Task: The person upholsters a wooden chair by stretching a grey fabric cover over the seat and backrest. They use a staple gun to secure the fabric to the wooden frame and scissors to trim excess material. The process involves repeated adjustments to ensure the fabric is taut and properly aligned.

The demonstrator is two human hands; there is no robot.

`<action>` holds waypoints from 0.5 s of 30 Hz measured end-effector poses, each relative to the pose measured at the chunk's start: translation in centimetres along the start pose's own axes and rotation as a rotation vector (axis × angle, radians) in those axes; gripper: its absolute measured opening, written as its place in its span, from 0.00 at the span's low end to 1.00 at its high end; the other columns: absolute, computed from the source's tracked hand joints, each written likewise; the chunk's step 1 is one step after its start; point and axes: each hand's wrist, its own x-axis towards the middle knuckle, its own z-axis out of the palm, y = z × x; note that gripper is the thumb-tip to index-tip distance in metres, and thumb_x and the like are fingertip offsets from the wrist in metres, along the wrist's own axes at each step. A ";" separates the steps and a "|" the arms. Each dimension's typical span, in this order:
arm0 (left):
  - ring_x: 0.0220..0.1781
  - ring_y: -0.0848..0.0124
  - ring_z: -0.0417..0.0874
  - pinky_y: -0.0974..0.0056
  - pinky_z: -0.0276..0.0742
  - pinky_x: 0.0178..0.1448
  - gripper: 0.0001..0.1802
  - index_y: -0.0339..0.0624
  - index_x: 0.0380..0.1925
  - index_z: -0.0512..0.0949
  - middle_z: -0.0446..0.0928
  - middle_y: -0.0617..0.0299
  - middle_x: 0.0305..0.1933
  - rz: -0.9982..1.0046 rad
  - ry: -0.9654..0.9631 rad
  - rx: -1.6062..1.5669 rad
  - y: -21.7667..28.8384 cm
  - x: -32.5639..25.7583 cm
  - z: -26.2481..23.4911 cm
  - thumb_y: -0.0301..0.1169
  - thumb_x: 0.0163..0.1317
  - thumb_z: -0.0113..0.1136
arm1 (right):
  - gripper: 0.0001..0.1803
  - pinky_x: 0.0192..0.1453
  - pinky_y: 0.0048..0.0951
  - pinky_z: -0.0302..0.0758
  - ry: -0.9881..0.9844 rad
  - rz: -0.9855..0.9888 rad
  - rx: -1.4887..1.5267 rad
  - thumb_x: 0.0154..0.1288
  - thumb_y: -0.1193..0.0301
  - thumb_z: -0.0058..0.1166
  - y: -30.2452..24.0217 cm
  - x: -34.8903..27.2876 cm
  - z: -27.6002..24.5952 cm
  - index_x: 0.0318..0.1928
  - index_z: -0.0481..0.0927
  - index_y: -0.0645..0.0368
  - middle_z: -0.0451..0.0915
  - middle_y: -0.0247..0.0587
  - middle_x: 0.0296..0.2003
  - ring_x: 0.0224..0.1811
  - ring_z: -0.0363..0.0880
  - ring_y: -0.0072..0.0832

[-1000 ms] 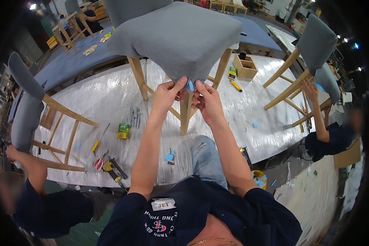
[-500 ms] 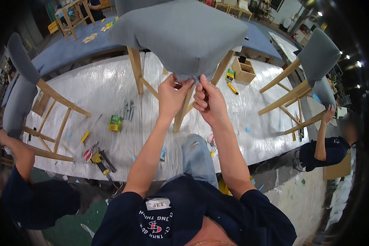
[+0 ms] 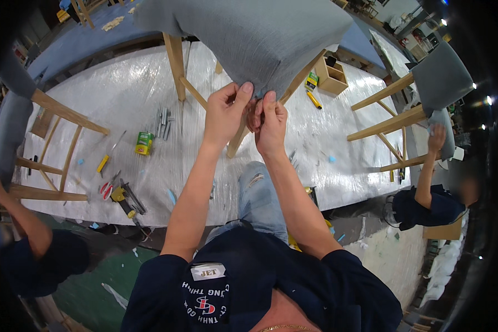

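While the left hand point(image 3: 226, 112) pinches the gray cloth point(image 3: 254, 41) at its near corner, the right hand point(image 3: 271, 128) pinches it too. The cloth covers a chair point(image 3: 175, 63) on the shiny table point(image 3: 122, 99).

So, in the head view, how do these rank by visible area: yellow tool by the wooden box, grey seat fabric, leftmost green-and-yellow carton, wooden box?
1. Grey seat fabric
2. Wooden box
3. Leftmost green-and-yellow carton
4. Yellow tool, slimmer than the carton
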 end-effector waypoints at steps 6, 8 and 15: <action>0.25 0.82 0.66 0.71 0.62 0.30 0.21 0.39 0.23 0.73 0.71 0.69 0.21 0.094 0.121 -0.080 -3.3 -1.4 0.3 0.42 0.70 0.62 | 0.29 0.20 0.19 0.55 -0.023 -0.024 -0.224 0.77 0.50 0.48 1.7 -0.4 -1.6 0.21 0.71 0.56 0.68 0.26 0.15 0.16 0.62 0.13; 0.25 0.80 0.66 0.71 0.63 0.31 0.21 0.39 0.25 0.74 0.71 0.69 0.21 0.135 0.130 0.000 -3.3 -1.3 -0.4 0.43 0.68 0.64 | 0.29 0.20 0.19 0.56 -0.018 -0.007 -0.246 0.77 0.49 0.48 1.7 -0.3 -1.4 0.21 0.71 0.56 0.68 0.27 0.15 0.17 0.63 0.13; 0.38 0.77 0.79 0.71 0.71 0.44 0.31 0.39 0.33 0.76 0.79 0.63 0.32 0.251 0.128 0.023 -2.9 2.5 1.3 0.58 0.58 0.69 | 0.29 0.18 0.21 0.59 0.016 0.022 -0.246 0.77 0.48 0.46 0.3 0.2 -1.0 0.22 0.70 0.57 0.69 0.30 0.15 0.14 0.65 0.17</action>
